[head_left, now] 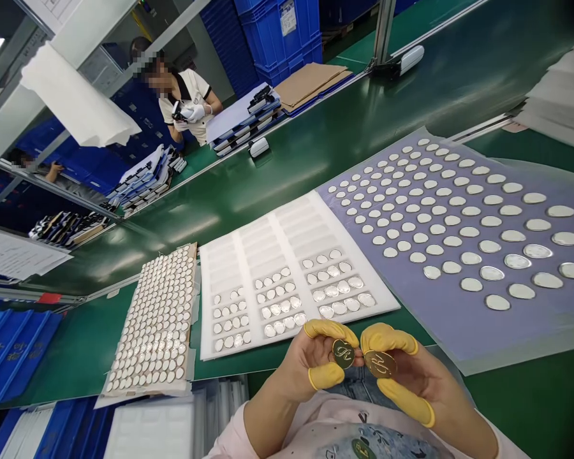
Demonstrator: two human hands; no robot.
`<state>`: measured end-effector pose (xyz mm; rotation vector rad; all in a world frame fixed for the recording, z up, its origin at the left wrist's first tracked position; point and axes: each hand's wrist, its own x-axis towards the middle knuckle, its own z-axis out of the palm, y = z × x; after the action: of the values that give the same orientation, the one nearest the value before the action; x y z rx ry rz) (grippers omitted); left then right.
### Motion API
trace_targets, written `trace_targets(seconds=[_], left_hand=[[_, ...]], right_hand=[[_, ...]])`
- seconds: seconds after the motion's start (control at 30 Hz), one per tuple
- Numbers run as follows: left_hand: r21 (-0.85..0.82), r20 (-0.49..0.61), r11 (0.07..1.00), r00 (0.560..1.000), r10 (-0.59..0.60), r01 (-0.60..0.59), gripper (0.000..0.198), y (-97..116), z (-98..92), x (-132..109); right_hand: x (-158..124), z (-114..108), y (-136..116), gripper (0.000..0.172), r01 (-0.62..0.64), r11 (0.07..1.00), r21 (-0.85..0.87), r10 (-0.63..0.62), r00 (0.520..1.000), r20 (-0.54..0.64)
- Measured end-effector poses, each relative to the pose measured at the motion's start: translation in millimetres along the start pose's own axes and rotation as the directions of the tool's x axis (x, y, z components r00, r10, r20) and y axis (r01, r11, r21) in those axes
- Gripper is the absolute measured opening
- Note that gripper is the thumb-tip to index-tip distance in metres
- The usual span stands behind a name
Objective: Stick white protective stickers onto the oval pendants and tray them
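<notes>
Both hands are close together at the table's front edge, with yellow finger cots on several fingers. My left hand (pixel 310 357) pinches a round, dark gold disc (pixel 343 354) with a script letter on its face. In my right hand (pixel 416 370) is a second gold disc (pixel 381 364) with a similar letter, gripped by thumb and fingers. The two discs are held side by side, faces toward me. Just beyond the hands lies a white foam tray (pixel 277 236), its lower slots filled with rows of shiny discs (pixel 339 309).
A purple sheet (pixel 440 319) with many spaced pale discs covers the right. At left, a board (pixel 155 319) bears dense rows of discs. Blue trays (pixel 14 357) stand far left. A co-worker (pixel 186 105) works across the table, near stacked folders (pixel 242 121) and blue crates (pixel 282 38).
</notes>
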<state>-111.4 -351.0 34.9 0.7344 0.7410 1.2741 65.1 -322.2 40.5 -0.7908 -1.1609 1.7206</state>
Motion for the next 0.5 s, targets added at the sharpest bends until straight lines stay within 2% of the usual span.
trace_targets(seconds=[0.17, 0.33, 0.5], left_hand=[[0.021, -0.054, 0.998, 0.997, -0.05, 0.051, 0.06, -3.1, -1.3, -0.2], [0.001, -0.096, 0.995, 0.991, -0.095, 0.096, 0.066, -5.6, -1.9, 0.5], [0.004, -0.104, 0.993, 0.987, -0.118, 0.119, 0.069, -1.1, -0.7, -0.2]], right_hand=[[1.2, 5.2, -3.2, 0.025, 0.018, 1.0, 0.021, -0.018, 1.0, 0.022], [3.3, 6.0, -2.8, 0.03, 0.034, 0.998, -0.056, -0.034, 0.999, 0.006], [3.2, 1.6, 4.7, 0.026, 0.065, 0.991, -0.117, -0.067, 0.998, -0.018]])
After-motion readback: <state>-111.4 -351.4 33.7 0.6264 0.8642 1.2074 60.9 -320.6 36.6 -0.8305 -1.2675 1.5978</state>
